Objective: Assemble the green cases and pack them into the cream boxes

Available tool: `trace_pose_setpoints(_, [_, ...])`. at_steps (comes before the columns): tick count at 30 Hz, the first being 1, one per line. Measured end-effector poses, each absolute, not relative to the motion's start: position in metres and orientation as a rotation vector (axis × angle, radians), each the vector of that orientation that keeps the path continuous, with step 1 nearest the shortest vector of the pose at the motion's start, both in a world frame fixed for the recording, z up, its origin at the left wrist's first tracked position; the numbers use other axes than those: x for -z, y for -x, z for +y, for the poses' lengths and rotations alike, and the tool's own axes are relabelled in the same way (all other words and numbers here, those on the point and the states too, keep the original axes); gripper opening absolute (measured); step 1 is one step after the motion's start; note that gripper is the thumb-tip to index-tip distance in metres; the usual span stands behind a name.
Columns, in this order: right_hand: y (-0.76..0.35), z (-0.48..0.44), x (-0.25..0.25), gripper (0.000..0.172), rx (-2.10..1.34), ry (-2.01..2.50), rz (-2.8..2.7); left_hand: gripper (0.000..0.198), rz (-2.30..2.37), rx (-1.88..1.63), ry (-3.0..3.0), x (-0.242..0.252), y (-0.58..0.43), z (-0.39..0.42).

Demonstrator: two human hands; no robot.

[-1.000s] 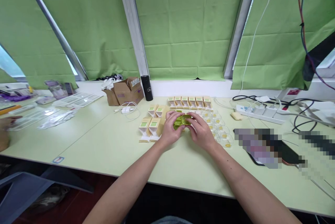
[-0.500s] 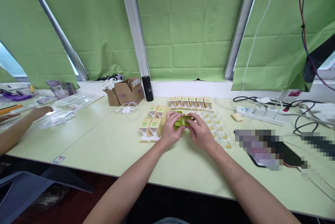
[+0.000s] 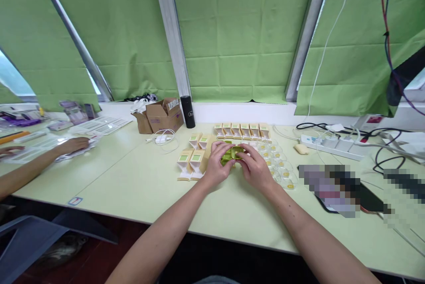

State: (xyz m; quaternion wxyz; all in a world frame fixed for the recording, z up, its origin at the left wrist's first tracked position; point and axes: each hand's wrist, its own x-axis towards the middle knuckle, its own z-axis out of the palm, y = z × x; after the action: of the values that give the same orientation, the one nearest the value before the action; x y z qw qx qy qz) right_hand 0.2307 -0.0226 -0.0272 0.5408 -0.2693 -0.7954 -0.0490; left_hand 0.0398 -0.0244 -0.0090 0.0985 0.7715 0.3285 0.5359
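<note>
My left hand (image 3: 217,161) and my right hand (image 3: 255,164) meet above the table, fingers closed round a small glossy green plastic case (image 3: 237,153). It looks hollow, with more than one section, though my fingers cover much of it. Just left of my hands stand small folded cardboard boxes (image 3: 196,163) with green-printed faces and white insides. To the right, partly behind my right hand, lie rows of clear plastic pieces with yellow centres (image 3: 284,172). A further row of the folded boxes (image 3: 241,130) stands beyond my hands.
A brown carton (image 3: 165,118), a black bottle (image 3: 187,112) and a white charger (image 3: 161,139) lie toward the back left. Phones (image 3: 372,196), a power strip (image 3: 332,144) and cables are at right. Another person's hand (image 3: 75,144) rests on plastic packets at far left.
The other person's hand at far left has moved right and down onto the packets. My hands and the green plastic case stay almost in place.
</note>
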Motion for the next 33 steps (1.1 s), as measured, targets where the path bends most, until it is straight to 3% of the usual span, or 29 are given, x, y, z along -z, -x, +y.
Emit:
trace_pose_setpoints(21, [-0.2292, -0.0203, 0.0283, 0.032, 0.136, 0.661, -1.897, 0.044, 0.983, -1.594, -2.296, 0.0102, -0.0404, -0.0245])
trace_pose_setpoints(26, [-0.2287, -0.0197, 0.0291, 0.029, 0.067, 0.672, -1.867, 0.047, 0.993, -1.580, -2.237, 0.0103, -0.0396, -0.0252])
trace_pose_setpoints(33, [-0.2253, -0.0229, 0.0260, 0.030, -0.186, 0.754, -1.717, 0.038, 0.987, -1.561, -2.191, 0.0102, -0.0384, -0.0224])
